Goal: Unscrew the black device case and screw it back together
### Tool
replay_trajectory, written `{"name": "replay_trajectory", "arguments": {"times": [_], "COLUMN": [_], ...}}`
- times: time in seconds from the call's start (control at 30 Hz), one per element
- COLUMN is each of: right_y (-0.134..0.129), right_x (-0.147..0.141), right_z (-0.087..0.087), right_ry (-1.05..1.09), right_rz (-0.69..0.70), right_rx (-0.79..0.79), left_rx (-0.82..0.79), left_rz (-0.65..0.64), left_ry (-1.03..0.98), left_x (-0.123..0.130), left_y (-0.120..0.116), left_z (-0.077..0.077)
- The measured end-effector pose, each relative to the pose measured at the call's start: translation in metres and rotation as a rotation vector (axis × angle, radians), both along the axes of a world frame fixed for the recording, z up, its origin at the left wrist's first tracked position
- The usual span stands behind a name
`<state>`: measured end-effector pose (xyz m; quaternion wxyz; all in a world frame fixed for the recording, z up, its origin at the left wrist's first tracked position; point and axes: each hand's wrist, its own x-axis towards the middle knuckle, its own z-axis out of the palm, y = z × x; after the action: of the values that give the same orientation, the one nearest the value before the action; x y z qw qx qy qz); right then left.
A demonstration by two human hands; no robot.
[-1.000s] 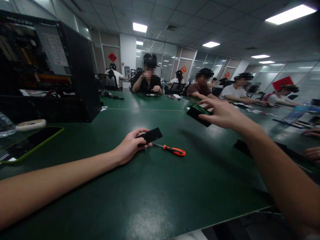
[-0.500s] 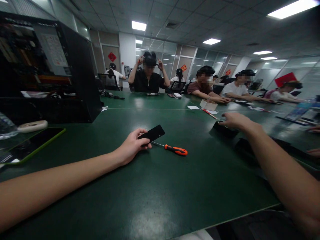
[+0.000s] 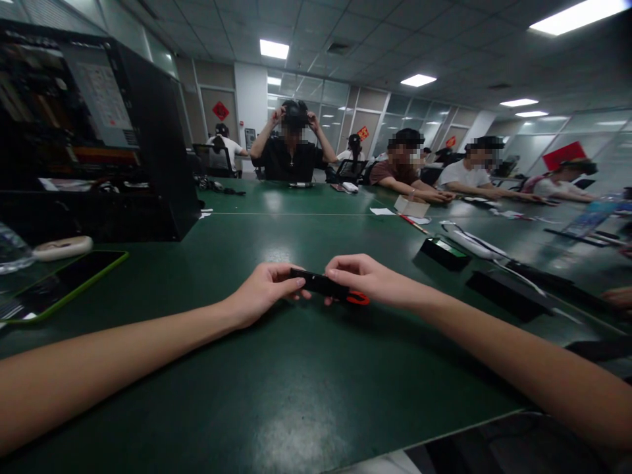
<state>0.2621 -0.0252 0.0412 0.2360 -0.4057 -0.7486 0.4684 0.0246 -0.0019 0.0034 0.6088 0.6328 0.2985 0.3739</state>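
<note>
A small flat black plate (image 3: 322, 283) is held above the table between my hands. My left hand (image 3: 269, 289) is closed on its left end, thumb on the near face. At the other end, the curled fingers and thumb of my right hand (image 3: 365, 280) grip the plate; whether they also pinch something small is hidden. Just behind and below lies a screwdriver (image 3: 359, 299) with an orange and black handle, mostly covered by the plate and my right hand.
On the left stand an open black computer case (image 3: 148, 145), a green-edged phone (image 3: 74, 280) and a pale oval case (image 3: 64, 247). To the right lie a black open box (image 3: 444, 255), a dark block (image 3: 508, 293) and a white power strip (image 3: 474, 241). Several people sit beyond.
My right hand has come from the black box on the right to the plate's right end. The plate has turned to a more level, edge-on angle and now covers most of the screwdriver.
</note>
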Motion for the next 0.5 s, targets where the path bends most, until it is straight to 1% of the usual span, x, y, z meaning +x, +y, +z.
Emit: {"name": "replay_trajectory", "arguments": {"times": [0.07,0.13,0.2,0.27,0.3,0.33,0.37,0.43,0.47,0.5], "right_y": [-0.004,-0.001,0.007,0.020,0.028,0.035,0.042,0.054,0.058,0.061], "right_x": [-0.002,0.001,0.011,0.032,0.048,0.066,0.087,0.133,0.156,0.178], "right_z": [0.001,0.003,0.010,0.021,0.028,0.035,0.041,0.050,0.053,0.053], "right_ry": [0.027,0.006,-0.057,-0.148,-0.211,-0.299,-0.441,-0.890,-0.991,-1.047], "right_rz": [0.048,0.104,0.128,0.065,-0.009,-0.116,-0.242,-0.563,-0.666,-0.742], "right_rx": [-0.091,-0.116,-0.069,0.054,0.141,0.235,0.335,0.529,0.524,0.507], "left_rx": [0.052,0.094,0.106,0.098,0.093,0.091,0.093,0.108,0.121,0.136], "left_rz": [-0.023,-0.020,0.019,0.071,0.088,0.096,0.095,0.080,0.074,0.073], "left_ry": [0.034,0.056,0.061,0.061,0.065,0.071,0.075,0.076,0.073,0.069], "left_x": [0.000,0.001,0.001,0.001,0.001,0.001,0.001,0.002,0.002,0.002], "left_y": [-0.002,-0.004,-0.004,-0.004,-0.003,-0.003,-0.003,-0.003,-0.003,-0.003], "left_z": [0.000,0.000,0.000,0.000,0.000,0.000,0.000,0.000,0.000,0.000]}}
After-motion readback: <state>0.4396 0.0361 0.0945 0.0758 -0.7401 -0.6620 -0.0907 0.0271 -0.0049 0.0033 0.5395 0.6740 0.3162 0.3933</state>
